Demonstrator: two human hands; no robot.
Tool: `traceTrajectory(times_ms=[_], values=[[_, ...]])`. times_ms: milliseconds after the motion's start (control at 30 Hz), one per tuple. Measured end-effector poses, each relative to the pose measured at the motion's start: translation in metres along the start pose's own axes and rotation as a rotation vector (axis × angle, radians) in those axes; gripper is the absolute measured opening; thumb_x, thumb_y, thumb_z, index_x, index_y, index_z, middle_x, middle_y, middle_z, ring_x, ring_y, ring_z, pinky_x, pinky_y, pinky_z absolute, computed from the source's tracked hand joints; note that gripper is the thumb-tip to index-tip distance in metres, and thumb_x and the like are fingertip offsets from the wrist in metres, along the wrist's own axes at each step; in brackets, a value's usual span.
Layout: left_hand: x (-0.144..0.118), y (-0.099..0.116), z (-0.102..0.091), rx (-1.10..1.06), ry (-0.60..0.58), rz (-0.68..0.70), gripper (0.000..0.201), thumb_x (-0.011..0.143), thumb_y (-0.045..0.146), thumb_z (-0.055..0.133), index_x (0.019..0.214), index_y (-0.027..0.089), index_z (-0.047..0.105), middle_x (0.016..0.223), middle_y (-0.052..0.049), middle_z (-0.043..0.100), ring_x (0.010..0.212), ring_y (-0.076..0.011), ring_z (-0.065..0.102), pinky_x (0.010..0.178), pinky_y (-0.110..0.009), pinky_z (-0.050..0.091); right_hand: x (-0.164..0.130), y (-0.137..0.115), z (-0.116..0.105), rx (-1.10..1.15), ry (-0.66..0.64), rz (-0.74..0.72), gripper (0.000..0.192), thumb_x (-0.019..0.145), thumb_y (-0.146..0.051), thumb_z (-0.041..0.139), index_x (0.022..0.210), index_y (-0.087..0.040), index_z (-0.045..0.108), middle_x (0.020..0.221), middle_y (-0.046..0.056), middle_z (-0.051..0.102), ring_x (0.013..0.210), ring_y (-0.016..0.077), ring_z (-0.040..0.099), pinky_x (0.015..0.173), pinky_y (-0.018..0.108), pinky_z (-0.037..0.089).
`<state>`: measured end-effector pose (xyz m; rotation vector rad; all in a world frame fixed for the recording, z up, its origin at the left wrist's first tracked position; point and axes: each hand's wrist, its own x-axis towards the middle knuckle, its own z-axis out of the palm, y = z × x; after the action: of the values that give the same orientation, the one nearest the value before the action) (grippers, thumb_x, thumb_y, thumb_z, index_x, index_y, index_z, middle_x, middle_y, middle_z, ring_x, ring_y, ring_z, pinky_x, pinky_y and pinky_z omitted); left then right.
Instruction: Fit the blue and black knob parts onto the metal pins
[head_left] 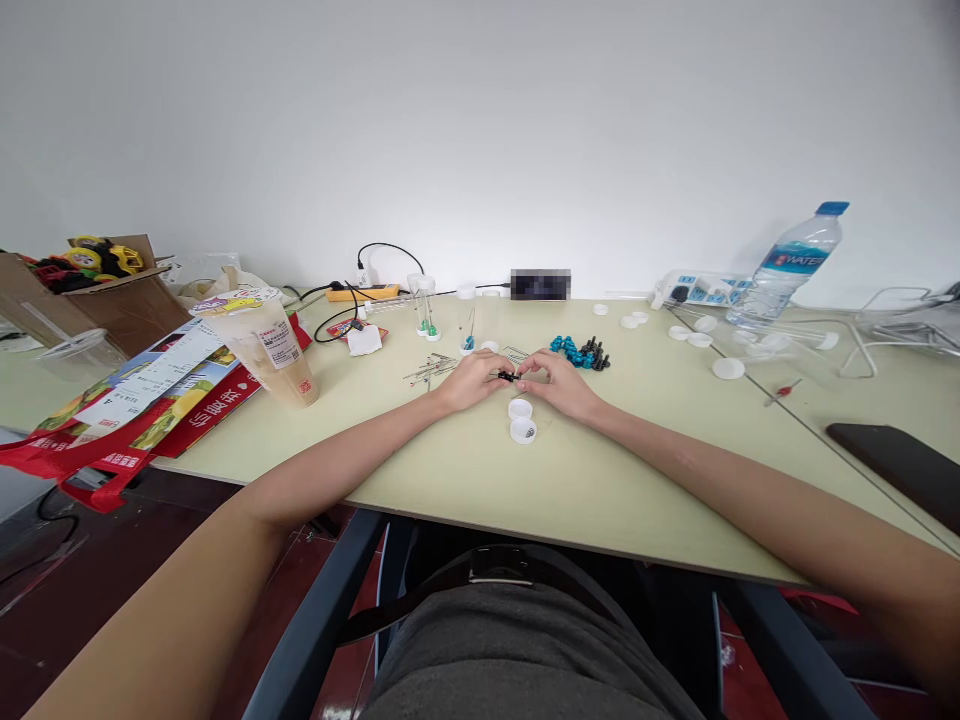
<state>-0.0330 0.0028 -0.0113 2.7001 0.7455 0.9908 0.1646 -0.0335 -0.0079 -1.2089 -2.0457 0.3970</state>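
Grey trousers point(510, 650) and a dark belt filled the bottom of the view, with both bare forearms reaching out over the pale green table point(465, 480). At the middle of the table the left hand point(474, 380) and the right hand point(559, 385) met, their fingertips pressed together around a small black piece point(509, 377) pinched between them. Two white caps point(521, 420) lay just in front of the hands, one touching the other. Behind the right hand sat a heap of blue and black pieces point(581, 352), and behind the left hand lay thin pins point(431, 370) and clear tubes point(426, 305) standing upright. A drink cup point(266, 345) stood well to the left beside a red bag point(127, 420). Far right, a water bottle point(791, 262) stood tilted, and a black phone point(896, 462) lay near the table's edge.
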Motion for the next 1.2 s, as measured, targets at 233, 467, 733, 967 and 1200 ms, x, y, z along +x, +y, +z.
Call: traceTrajectory(times_ms=[233,467,733,967,1200], values=[[0.0003,0.0001,0.0001,-0.006,-0.002,-0.004,0.017,0.082,0.025,0.057,0.096,0.019,0.063,0.094,-0.003,0.067,0.091,-0.0167,0.058,0.085,-0.031,0.044,0.0005,0.0008,0.0003,0.001,0.01,-0.001,0.02,0.075,-0.037,0.062,0.087,-0.02,0.062,0.093,0.006,0.057,0.091,0.023,0.054,0.07,0.033,0.041],[0.0014,-0.0018,0.0005,-0.004,0.029,0.043,0.015,0.082,0.026,0.058,0.093,0.017,0.063,0.094,-0.003,0.068,0.091,-0.0168,0.059,0.086,-0.031,0.043,0.0,0.0007,0.0,0.019,0.005,-0.001,0.023,0.075,-0.037,0.062,0.091,-0.02,0.062,0.096,0.006,0.056,0.092,0.0229,0.054,0.072,0.034,0.042],[0.0005,0.0001,-0.0001,-0.03,0.014,0.023,0.015,0.081,0.023,0.057,0.094,0.018,0.063,0.095,-0.003,0.067,0.091,-0.0161,0.06,0.085,-0.03,0.044,0.0003,0.0022,0.0005,0.015,0.014,-0.019,0.022,0.075,-0.034,0.062,0.091,-0.021,0.061,0.097,0.006,0.056,0.09,0.0224,0.054,0.071,0.034,0.042],[0.0003,-0.0001,0.0006,-0.019,0.025,0.028,0.015,0.081,0.023,0.058,0.094,0.018,0.063,0.093,-0.003,0.068,0.089,-0.0161,0.06,0.083,-0.03,0.044,0.0004,0.0039,0.0014,0.005,0.002,-0.005,0.023,0.077,-0.038,0.06,0.091,-0.02,0.063,0.095,0.006,0.057,0.093,0.0228,0.054,0.072,0.033,0.042],[0.0008,-0.0002,0.0002,-0.019,0.017,0.045,0.015,0.082,0.024,0.057,0.094,0.018,0.063,0.094,-0.003,0.068,0.09,-0.0164,0.06,0.084,-0.031,0.044,0.0014,0.0046,0.0013,-0.005,-0.021,-0.002,0.021,0.076,-0.036,0.062,0.089,-0.02,0.063,0.096,0.006,0.057,0.093,0.0229,0.054,0.073,0.034,0.042]])
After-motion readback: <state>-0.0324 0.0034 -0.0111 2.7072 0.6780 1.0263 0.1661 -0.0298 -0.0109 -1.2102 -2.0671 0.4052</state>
